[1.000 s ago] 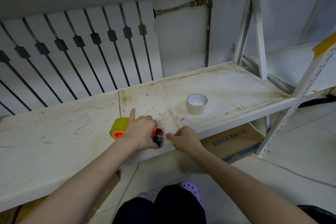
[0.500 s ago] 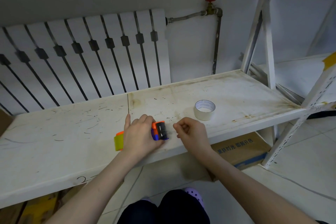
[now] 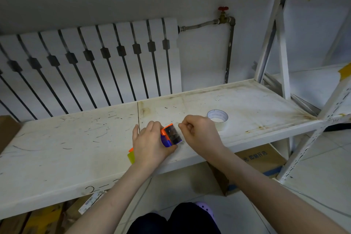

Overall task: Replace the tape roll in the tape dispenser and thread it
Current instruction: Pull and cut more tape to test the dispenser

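Note:
An orange and blue tape dispenser (image 3: 170, 135) lies on the white shelf (image 3: 76, 138), its toothed cutter end facing right. My left hand (image 3: 150, 142) covers and grips its body, and a yellow-green tape roll (image 3: 131, 157) peeks out below my wrist. My right hand (image 3: 199, 131) hovers just right of the cutter with fingers pinched together; whether a clear tape end is between them I cannot tell. A near-empty white tape roll (image 3: 217, 118) lies flat on the shelf behind my right hand.
A white radiator (image 3: 91, 62) stands behind the shelf, with a pipe and red valve (image 3: 223, 8) to its right. White rack uprights (image 3: 279, 43) rise at the right. A cardboard box (image 3: 258, 159) sits under the shelf on the tiled floor.
The view tilted up. My left hand turned the dispenser so its cutter faces right, hiding most of the yellow-green roll. My right hand stayed pinched beside the cutter.

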### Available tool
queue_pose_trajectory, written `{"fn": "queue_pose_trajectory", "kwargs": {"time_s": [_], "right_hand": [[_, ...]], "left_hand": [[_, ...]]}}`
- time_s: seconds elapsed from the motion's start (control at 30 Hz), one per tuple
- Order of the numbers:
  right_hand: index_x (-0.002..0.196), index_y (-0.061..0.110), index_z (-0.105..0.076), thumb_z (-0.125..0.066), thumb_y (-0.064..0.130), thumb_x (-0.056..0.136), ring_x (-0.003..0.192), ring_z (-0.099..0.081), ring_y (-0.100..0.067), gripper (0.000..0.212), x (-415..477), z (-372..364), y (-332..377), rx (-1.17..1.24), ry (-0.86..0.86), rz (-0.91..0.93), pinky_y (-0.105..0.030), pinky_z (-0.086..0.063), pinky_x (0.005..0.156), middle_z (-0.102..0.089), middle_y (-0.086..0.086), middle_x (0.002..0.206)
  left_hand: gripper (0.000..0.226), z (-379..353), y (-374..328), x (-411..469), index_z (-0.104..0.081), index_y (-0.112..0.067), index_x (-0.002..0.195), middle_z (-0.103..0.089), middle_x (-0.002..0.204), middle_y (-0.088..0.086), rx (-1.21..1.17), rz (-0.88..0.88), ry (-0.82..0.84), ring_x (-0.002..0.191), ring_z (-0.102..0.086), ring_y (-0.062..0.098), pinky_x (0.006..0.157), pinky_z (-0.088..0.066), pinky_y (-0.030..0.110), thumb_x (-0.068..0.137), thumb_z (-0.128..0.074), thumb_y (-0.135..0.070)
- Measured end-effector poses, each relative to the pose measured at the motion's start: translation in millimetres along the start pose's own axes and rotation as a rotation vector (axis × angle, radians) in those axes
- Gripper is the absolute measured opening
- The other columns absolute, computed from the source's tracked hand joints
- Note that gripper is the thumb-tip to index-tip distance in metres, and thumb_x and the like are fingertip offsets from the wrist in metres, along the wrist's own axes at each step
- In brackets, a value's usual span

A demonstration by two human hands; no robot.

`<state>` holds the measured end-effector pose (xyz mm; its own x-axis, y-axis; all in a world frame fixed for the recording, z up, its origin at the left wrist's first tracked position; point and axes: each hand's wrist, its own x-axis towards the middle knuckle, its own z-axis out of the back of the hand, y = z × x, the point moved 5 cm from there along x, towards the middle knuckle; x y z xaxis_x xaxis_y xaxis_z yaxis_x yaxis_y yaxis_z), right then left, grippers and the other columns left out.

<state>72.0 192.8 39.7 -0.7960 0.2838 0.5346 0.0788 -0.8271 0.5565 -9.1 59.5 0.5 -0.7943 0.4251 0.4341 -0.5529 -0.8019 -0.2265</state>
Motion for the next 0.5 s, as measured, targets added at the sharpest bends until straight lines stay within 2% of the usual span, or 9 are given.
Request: {"fn": "queue_pose_trajectory", "kwargs": {"time_s": [0.2, 0.27, 0.33, 0.4, 0.5], "right_hand": [[0.067, 0.004, -0.063, -0.063, 0.012, 0.085, 0.052, -0.050, -0.020, 0.020, -5, -1, 7, -0.017, -0.008, 0.181, -0.035, -0.046, 0.049, -0.059, -0.008, 0.058], [0.069, 0.005, -0.064, -0.063, 0.016, 0.086, 0.052, -0.050, -0.016, 0.020, -1, -3, -6, -0.017, -0.029, 0.087, -0.032, -0.047, 0.050, -0.059, -0.004, 0.058], [0.071, 0.009, -0.066, -0.065, 0.022, 0.086, 0.053, -0.052, -0.013, 0.020, 5, -5, -26, 0.000, -0.025, -0.081, -0.025, -0.043, 0.051, -0.059, 0.000, 0.056], [0.073, 0.012, -0.068, -0.066, 0.028, 0.085, 0.057, -0.057, -0.017, 0.020, 9, -10, -43, 0.030, 0.011, -0.231, -0.022, -0.042, 0.054, -0.063, -0.001, 0.058], [0.074, 0.013, -0.069, -0.067, 0.030, 0.085, 0.062, -0.059, -0.017, 0.021, 11, -12, -46, 0.076, 0.022, -0.288, -0.026, -0.046, 0.057, -0.061, 0.003, 0.061]], "left_hand": [[0.052, 1, 0, 1, -0.046, -0.024, 0.083, -0.053, 0.081, -0.008, -0.011, 0.003, -0.010, 0.076, -0.058, 0.017, 0.107, -0.024, 0.040, 0.057, -0.066, -0.063], [0.055, 0, 0, 1, -0.046, -0.024, 0.084, -0.053, 0.083, -0.008, 0.005, -0.001, 0.005, 0.078, -0.058, 0.017, 0.108, -0.024, 0.040, 0.055, -0.067, -0.065], [0.056, 1, -2, 0, -0.047, -0.024, 0.086, -0.055, 0.085, -0.007, 0.011, -0.005, 0.005, 0.080, -0.058, 0.017, 0.108, -0.024, 0.040, 0.055, -0.068, -0.066], [0.054, 2, -4, -2, -0.047, -0.023, 0.086, -0.056, 0.085, -0.007, -0.006, -0.009, -0.018, 0.079, -0.059, 0.017, 0.108, -0.025, 0.041, 0.057, -0.067, -0.064], [0.051, 1, -5, -4, -0.049, -0.023, 0.086, -0.056, 0.084, -0.007, -0.020, -0.009, -0.036, 0.078, -0.059, 0.017, 0.108, -0.026, 0.041, 0.058, -0.067, -0.062]]}}
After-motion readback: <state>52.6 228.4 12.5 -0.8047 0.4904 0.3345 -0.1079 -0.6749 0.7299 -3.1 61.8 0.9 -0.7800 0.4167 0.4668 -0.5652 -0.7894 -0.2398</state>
